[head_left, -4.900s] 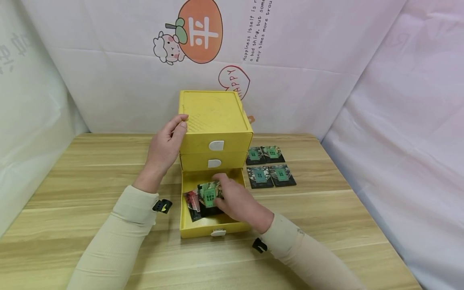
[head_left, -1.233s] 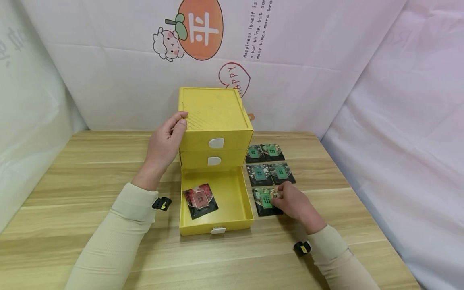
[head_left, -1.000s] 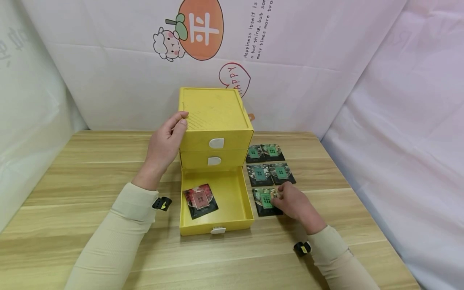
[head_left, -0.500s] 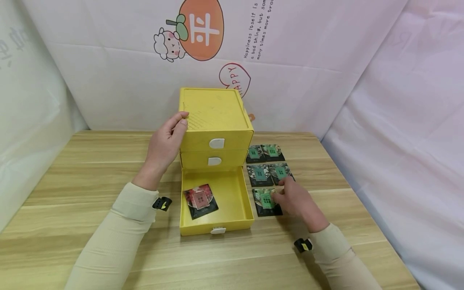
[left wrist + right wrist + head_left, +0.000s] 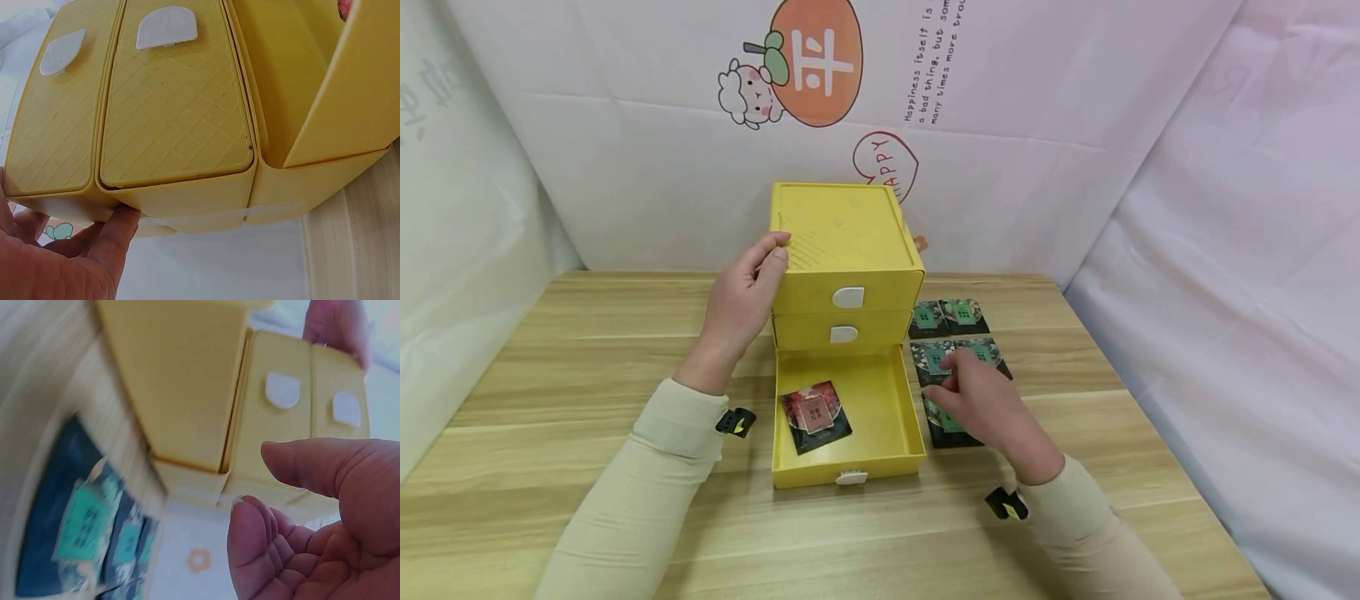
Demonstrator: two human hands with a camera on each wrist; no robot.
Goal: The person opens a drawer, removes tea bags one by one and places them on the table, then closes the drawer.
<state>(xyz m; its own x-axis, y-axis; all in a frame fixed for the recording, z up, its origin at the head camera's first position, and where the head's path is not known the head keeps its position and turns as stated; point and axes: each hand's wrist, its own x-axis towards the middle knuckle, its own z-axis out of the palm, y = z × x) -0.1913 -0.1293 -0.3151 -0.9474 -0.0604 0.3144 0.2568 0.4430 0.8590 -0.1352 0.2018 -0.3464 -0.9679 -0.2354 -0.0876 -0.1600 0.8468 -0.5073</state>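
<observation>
Head view: left hand (image 5: 741,304) grips cabinet (image 5: 844,250) – right hand (image 5: 981,400), fingers loosely curled and empty, hovers over packets (image 5: 958,367) – next looks like pinching red packet (image 5: 815,415) in drawer (image 5: 880,404).

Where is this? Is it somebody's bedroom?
Probably not: it looks like a small staged tabletop corner. White sheets with cartoon stickers hang as walls around a wooden table, which holds only a yellow drawer box and some packets.
</observation>
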